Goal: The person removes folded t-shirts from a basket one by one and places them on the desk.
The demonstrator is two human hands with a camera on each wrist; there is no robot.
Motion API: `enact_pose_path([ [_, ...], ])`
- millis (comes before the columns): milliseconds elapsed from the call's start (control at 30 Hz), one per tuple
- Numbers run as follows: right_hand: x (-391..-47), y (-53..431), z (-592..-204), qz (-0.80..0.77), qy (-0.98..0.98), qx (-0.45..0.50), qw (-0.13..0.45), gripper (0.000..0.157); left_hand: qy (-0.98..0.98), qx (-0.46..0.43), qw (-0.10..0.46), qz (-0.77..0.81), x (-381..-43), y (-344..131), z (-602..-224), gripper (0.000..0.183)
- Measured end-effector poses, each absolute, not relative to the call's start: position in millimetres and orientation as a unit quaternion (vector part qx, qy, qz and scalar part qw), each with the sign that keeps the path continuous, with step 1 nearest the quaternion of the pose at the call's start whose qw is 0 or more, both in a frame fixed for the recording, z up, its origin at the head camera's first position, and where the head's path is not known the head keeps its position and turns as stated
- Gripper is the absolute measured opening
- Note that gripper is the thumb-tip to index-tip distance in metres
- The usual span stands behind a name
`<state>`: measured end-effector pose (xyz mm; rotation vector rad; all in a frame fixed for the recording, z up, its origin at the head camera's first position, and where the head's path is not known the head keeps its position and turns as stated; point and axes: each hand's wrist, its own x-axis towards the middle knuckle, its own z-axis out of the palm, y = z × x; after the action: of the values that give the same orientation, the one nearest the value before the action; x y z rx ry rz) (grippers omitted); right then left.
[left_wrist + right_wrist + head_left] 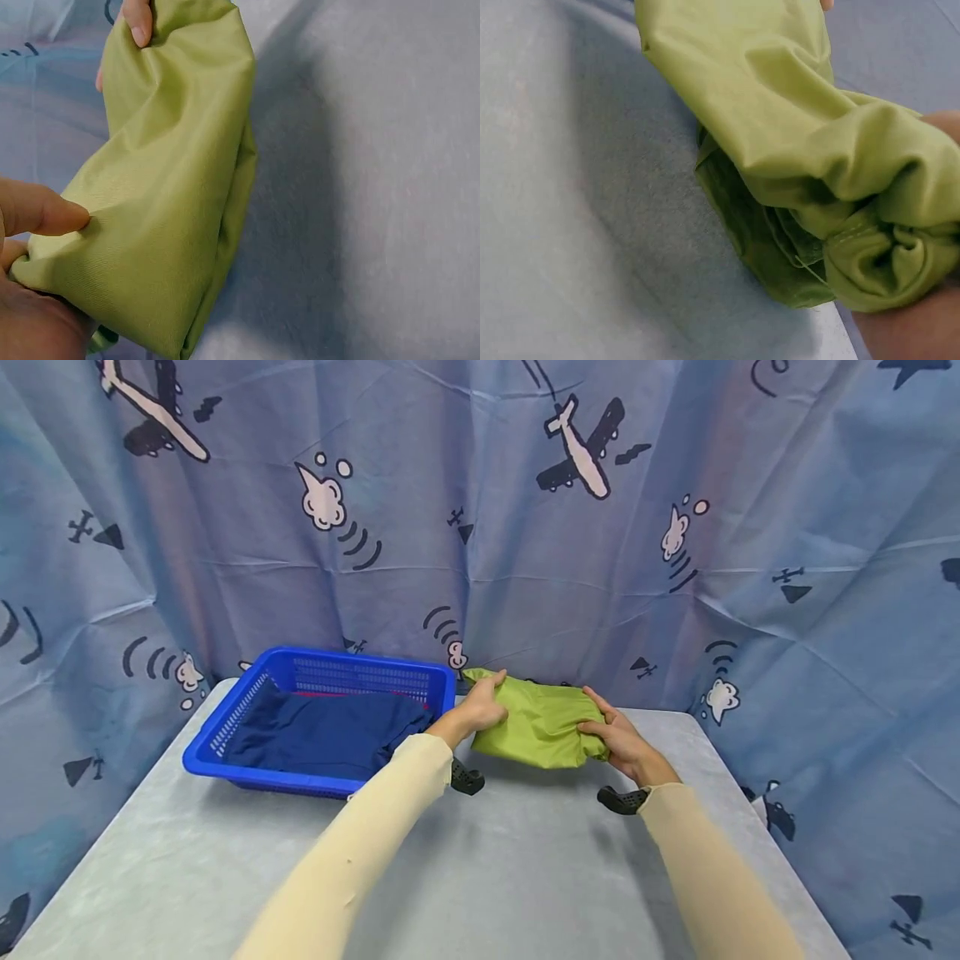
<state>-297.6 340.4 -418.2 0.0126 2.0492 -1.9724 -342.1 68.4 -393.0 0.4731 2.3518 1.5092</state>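
Note:
A folded lime-green cloth [542,725] is held up between both hands above the far part of the table. My left hand [480,706] pinches its left end, thumb on the upper face and fingers beneath, as the left wrist view shows. At the opposite end my right hand [617,739] grips a bunched part of the cloth. In the right wrist view the green cloth [780,97] shows loose folds and a rolled, stitched end, with a darker layer hanging under it. Most of the right hand's fingers are hidden by fabric there.
A blue plastic basket [202,760] with slotted walls stands at the left on the grey-white table [525,877]. Inside it lies a folded navy cloth [322,731], with a strip of red fabric [322,694] showing behind. A blue airplane-print curtain [510,543] hangs behind the table.

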Motion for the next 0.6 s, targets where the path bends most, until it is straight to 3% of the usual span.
enact_pose_path([
  [600,-314,319,-437,-0.636,0.754,0.011,0.163,0.087,0.838,0.130,0.162,0.504,-348,69,-405,0.086],
])
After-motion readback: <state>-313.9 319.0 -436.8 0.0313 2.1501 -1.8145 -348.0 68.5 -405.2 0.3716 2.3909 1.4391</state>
